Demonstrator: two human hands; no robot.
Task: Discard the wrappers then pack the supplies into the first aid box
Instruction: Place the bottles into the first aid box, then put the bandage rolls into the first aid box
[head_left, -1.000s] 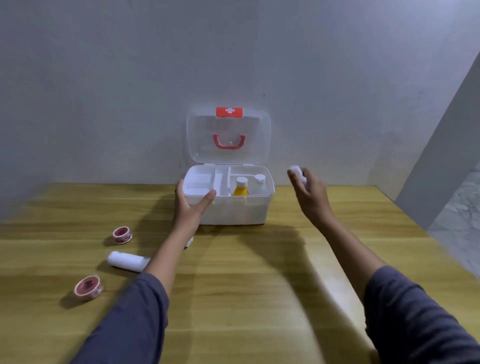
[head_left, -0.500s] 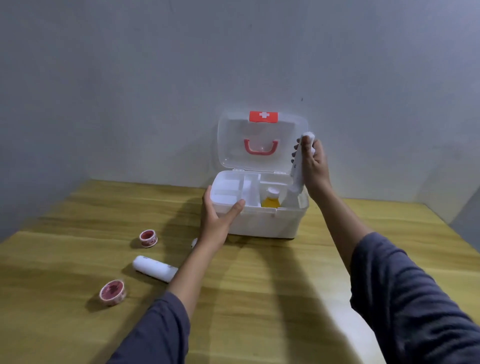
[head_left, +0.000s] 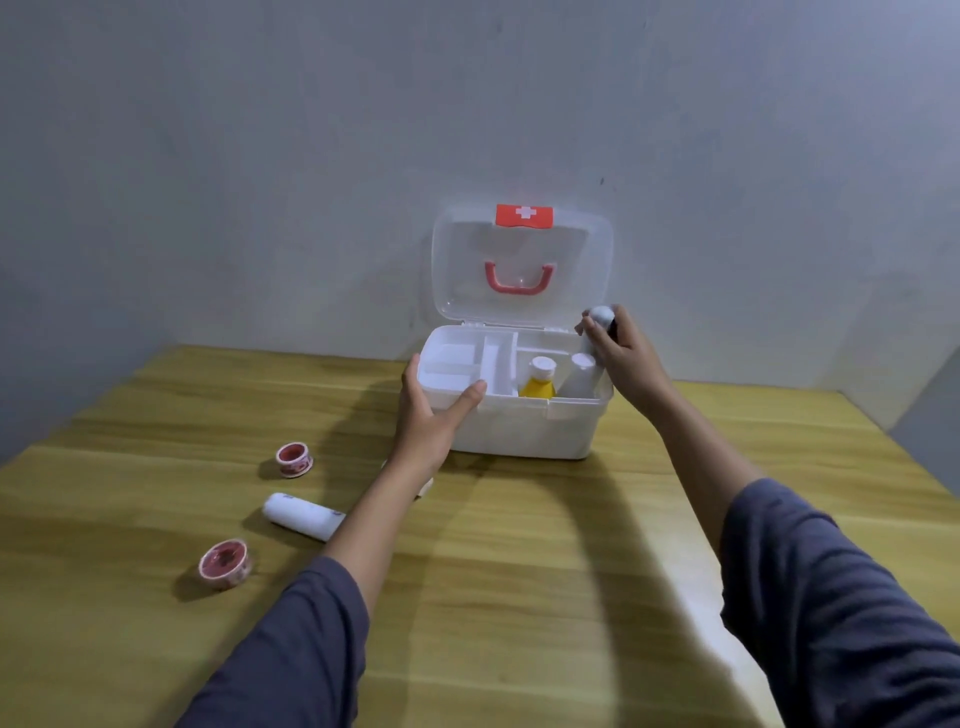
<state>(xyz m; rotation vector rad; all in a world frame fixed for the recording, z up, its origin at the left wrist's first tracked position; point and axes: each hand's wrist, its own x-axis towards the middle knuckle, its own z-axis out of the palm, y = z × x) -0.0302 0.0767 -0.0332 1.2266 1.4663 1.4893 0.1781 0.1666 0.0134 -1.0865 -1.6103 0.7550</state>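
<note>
On the bench (head_left: 519, 597), your left hand (head_left: 434, 410) clamped the light, stiff first aid box (head_left: 519, 426) at its front rim while your right hand (head_left: 626, 358) gripped a soft white bandage roll (head_left: 597, 325), squashable, by its middle, over the box's right compartment.

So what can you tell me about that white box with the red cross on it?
The first aid box looks like white plastic and stands on the wooden table near the wall. Its clear lid stands open and upright, with a red cross label and a red handle. Inside, dividers form compartments; a yellow bottle and a white bottle stand at the right. The left hand grips its front left corner, while the right hand lowers a white roll into its right side.
</note>
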